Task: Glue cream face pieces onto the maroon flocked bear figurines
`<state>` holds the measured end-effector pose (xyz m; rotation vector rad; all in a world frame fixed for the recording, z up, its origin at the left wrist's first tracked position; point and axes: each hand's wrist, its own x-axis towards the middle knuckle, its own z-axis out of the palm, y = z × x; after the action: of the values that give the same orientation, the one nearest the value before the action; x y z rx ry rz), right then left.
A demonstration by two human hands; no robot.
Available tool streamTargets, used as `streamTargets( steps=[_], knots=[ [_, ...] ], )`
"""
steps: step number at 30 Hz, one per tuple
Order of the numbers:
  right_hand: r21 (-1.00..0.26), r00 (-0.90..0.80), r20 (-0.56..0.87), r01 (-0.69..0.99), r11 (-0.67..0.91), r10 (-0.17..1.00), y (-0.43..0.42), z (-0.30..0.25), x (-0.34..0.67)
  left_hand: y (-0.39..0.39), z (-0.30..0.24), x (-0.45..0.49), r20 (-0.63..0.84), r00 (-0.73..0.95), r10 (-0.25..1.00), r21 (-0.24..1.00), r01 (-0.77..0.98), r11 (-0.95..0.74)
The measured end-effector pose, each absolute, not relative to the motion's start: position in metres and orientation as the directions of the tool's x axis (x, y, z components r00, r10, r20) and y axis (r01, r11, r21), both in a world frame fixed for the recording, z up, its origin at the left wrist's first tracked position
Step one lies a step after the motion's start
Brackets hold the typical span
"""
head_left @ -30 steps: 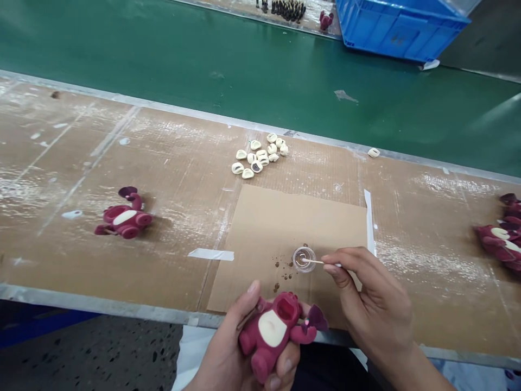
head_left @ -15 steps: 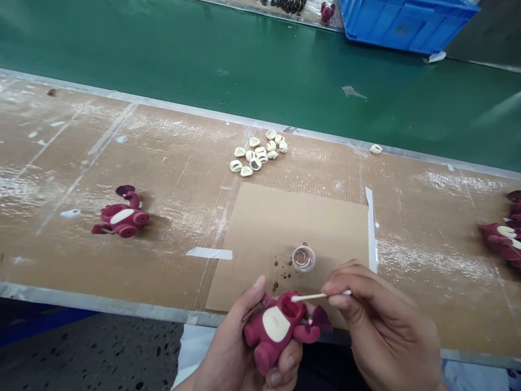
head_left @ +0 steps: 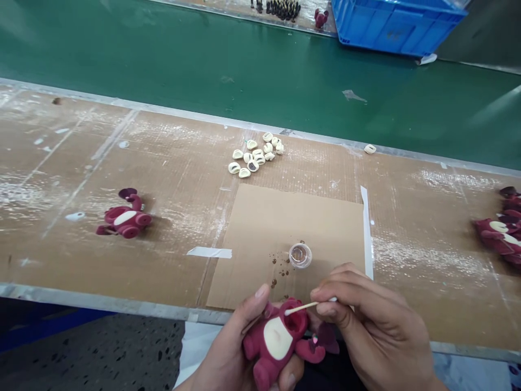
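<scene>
My left hand is closed around a dark red toy figure body with a cream belly and a round hollow at its neck. A dark purple piece sticks out at the end of its arm. Between thumb and fingers, my right hand pinches a cotton swab. The swab's far tip is at the rim of the neck hollow. Just beyond the hands, a small clear cup with some liquid in it stands on a cardboard sheet, beside brown wet drops.
Several cream toy pieces lie in a cluster behind the sheet. A similar red body rests at left, and more red toy parts at the right edge. Across the green surface stands a blue crate.
The swab tip has shifted left along the neck hollow's rim, and my right hand has moved slightly left. My left hand still holds the toy body, now a little lower in view.
</scene>
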<state>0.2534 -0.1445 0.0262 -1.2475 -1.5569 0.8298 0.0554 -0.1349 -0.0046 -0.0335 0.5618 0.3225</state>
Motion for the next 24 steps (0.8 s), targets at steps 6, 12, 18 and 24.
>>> streamTargets(
  steps=[6,12,18,24],
  knots=[
    [-0.843,-0.081,0.314,0.434,0.317,0.946,-0.15,0.029,0.254,-0.136,-0.001,0.053,-0.502,0.813,0.294,0.065,-0.304,0.951],
    [-0.787,-0.105,0.369,0.493,0.371,0.923,-0.15,0.034,0.253,-0.137,-0.003,0.053,-0.462,0.818,0.343,0.062,-0.356,0.932],
    [-0.754,-0.181,0.345,0.531,0.387,0.921,-0.153,0.038,0.255,-0.141,-0.01,0.052,-0.453,0.824,0.34,0.035,-0.364,0.931],
    [-0.823,-0.101,0.312,0.467,0.322,0.945,-0.153,0.044,0.253,-0.139,-0.002,0.05,-0.465,0.817,0.341,0.058,-0.356,0.933]
  ],
)
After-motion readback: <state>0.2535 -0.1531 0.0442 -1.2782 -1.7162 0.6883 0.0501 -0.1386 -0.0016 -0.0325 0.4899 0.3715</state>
